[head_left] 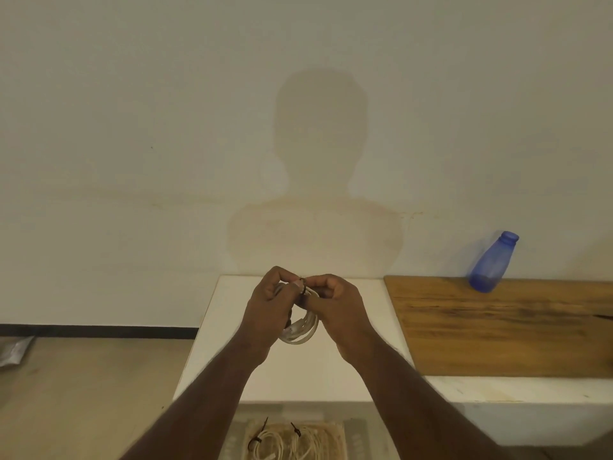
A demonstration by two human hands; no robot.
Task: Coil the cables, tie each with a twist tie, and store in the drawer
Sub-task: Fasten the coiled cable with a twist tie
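Against the plain off-white wall, which carries the shadow of a head and shoulders, stands a white flat-topped cabinet. To its right lies a brown wooden board with a translucent blue plastic bottle standing at its far edge, uncapped and close to the wall. Below the cabinet's near edge, an open drawer with a pale woven lining holds two coiled white cables, each bound with a dark twist tie.

Above the cabinet top, both forearms reach in and meet. The left hand has its fingers curled round the upper part of a coiled white cable; the coil's lower loops hang beneath the grip, between the two wrists. The right hand is clenched close against the left, its thumb and forefinger pinching a small dark twist tie at the top of the coil, just above the left thumb. How far that tie is wound cannot be told.
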